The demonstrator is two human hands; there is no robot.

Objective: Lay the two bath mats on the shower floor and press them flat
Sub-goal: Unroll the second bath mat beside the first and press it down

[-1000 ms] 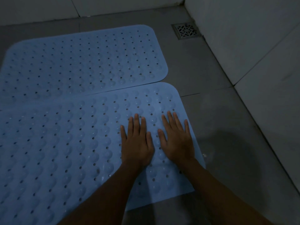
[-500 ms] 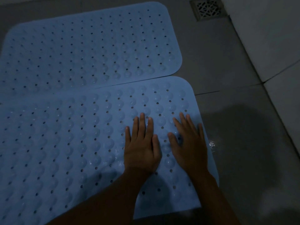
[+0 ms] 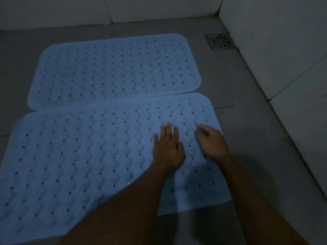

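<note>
Two light blue bath mats with rows of small holes lie side by side on the grey shower floor. The far mat (image 3: 115, 69) lies flat. The near mat (image 3: 79, 152) slightly overlaps the far mat's front edge. My left hand (image 3: 168, 149) rests palm down on the near mat's right part, fingers together and straight. My right hand (image 3: 210, 142) is just to its right, near the mat's right edge, blurred and tilted, with its fingers loosely curled; it holds nothing.
A square metal drain grate (image 3: 221, 41) sits in the floor's far right corner. White tiled walls (image 3: 283, 50) run along the back and the right side. Bare grey floor (image 3: 247, 121) lies between the mats and the right wall.
The view has pulled back, showing more of both mats. My right hand has lifted off its flat press and is now blurred and tilted. My left hand stays flat on the near mat.
</note>
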